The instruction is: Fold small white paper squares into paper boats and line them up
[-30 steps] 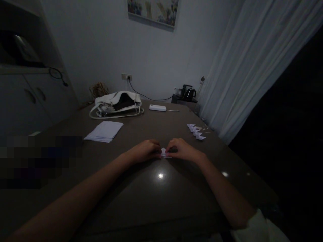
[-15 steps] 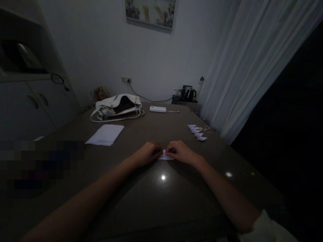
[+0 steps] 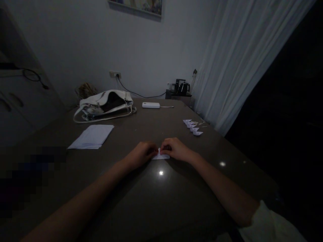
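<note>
A small folded piece of white paper [image 3: 160, 157] lies on the dark table in front of me. My left hand [image 3: 143, 154] pinches its left side, fingers bent and pressed together. From the right, my right hand [image 3: 174, 149] grips it with thumb and fingertips, close to the left fingertips. A small peak of paper shows between the two hands; the fingers hide part of the rest. Beyond my right hand, several folded paper pieces [image 3: 192, 127] with pointed ends lie in a row. To the left is a stack of white paper sheets [image 3: 92, 136].
A white handbag [image 3: 104, 101] stands open at the back left. A white power bank [image 3: 150, 105] with a short cable lies near the far edge. Behind the table is a black kettle [image 3: 182, 88]. A white curtain [image 3: 222, 67] hangs along the right side.
The view has shifted, so things on the table appear further left. Both hands remain on the folded paper, with little visible change in their grip.
</note>
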`<state>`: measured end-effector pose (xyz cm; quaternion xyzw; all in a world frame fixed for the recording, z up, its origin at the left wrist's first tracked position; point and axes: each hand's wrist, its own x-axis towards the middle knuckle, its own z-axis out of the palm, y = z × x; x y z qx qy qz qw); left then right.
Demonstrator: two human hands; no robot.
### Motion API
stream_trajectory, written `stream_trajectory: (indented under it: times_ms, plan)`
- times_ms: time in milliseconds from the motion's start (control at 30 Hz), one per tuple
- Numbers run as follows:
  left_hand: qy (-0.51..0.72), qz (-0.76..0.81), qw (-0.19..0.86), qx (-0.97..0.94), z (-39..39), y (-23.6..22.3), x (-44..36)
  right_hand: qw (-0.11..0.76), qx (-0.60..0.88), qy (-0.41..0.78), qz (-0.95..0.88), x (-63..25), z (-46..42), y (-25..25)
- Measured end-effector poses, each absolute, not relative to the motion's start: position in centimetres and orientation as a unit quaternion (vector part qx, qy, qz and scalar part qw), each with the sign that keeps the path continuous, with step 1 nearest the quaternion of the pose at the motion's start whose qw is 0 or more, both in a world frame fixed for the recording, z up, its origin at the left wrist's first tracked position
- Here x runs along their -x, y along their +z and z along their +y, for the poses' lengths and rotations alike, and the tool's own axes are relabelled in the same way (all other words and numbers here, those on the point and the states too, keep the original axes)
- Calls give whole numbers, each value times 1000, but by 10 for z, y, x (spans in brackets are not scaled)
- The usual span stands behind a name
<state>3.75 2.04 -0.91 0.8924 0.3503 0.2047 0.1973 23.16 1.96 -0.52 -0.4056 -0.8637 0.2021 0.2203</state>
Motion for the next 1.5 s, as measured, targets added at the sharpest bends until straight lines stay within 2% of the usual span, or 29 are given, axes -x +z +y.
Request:
stream_trajectory:
  times_ms: [233,367,733,967,1233,1500]
  plan:
    - [209,346,190,-895,22,-11,-37,233,395,233,-858,-232,23,-10]
    - [208,324,169,-907,23,-13,-36,213,400,220,-864,-236,26,-10]
    - [95,267,7,-959,0,15,-41,158,359,317,-863,-250,28,-2]
    - [98,280,22,-955,2,9,-39,242,442,273,-819,-234,24,-14]
    - [69,294,-31,-953,3,26,-30,202,485,363,-769,-245,29,-5]
    - [46,321,-7,-946,-4,33,-23,178,501,371,-761,-252,32,-1]
